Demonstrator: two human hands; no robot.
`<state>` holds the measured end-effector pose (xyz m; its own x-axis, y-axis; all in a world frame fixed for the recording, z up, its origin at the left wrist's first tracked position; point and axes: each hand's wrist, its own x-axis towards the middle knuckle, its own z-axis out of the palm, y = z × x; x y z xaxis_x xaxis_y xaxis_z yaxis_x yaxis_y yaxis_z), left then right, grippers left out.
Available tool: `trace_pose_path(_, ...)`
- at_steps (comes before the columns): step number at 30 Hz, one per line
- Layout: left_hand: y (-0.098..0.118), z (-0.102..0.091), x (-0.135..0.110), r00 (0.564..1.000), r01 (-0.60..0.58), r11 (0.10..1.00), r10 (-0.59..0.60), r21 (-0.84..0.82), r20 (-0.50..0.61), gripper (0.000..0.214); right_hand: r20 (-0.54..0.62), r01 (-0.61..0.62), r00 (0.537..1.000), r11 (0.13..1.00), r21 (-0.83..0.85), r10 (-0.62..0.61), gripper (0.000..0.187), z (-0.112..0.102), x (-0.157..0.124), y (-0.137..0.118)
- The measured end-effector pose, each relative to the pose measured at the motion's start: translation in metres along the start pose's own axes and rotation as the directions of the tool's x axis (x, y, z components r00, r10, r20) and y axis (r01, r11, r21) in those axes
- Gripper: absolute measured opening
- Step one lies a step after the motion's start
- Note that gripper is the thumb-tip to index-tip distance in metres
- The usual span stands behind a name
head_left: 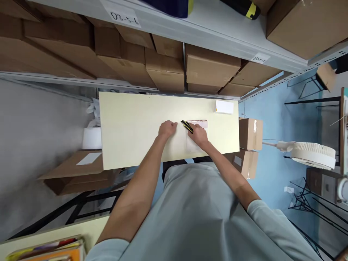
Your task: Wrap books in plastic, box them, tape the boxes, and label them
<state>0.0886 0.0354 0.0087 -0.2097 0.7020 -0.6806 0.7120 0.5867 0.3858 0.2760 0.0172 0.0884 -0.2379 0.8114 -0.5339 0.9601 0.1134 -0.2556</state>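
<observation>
My right hand [198, 136] is wrapped round a black and yellow utility knife [187, 126], whose tip points up and to the left. Beneath that hand lies a pale sheet or pad of paper [193, 145] with reddish marks along its far edge. Just left of the knife, my left hand [166, 129] is closed over the cream tabletop [130, 127]. Its thumb and finger are pressed together towards the knife tip, and anything between them is too small to make out. A white box [224, 107] sits at the table's far right corner.
Shelves packed with cardboard boxes [212, 69] overhang the table's far edge. Stacked cartons [250, 134] and a white fan [312, 155] stand to the right. An open carton [77, 163] is at the left, and a tray of coloured items [49, 250] is at the lower left.
</observation>
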Motion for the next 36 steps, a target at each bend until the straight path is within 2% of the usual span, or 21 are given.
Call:
trace_pose_path(7, 0.006, 0.005, 0.017, 0.995, 0.103, 0.994, -0.103, 0.030, -0.004, 0.046, 0.045, -0.055, 0.997, 0.998, -0.035, 0.056, 0.058, 0.002, -0.004, -0.016)
trace_pose_path(13, 0.008, 0.007, 0.019, 0.992, 0.128, 0.991, -0.128, 0.035, -0.004, 0.043, 0.085, -0.062, 0.994, 0.996, -0.070, 0.068, 0.058, 0.001, -0.011, -0.023)
trace_pose_path(27, 0.009, 0.010, 0.012, 0.993, 0.117, 0.992, -0.116, 0.043, -0.021, 0.040, 0.121, -0.035, 0.991, 0.990, -0.137, 0.052, 0.057, 0.013, -0.028, -0.019)
trace_pose_path(36, 0.010, 0.009, 0.011, 0.993, 0.121, 0.992, -0.120, 0.037, -0.017, 0.045, 0.170, -0.009, 0.985, 0.989, -0.148, 0.034, 0.057, 0.028, -0.049, -0.007)
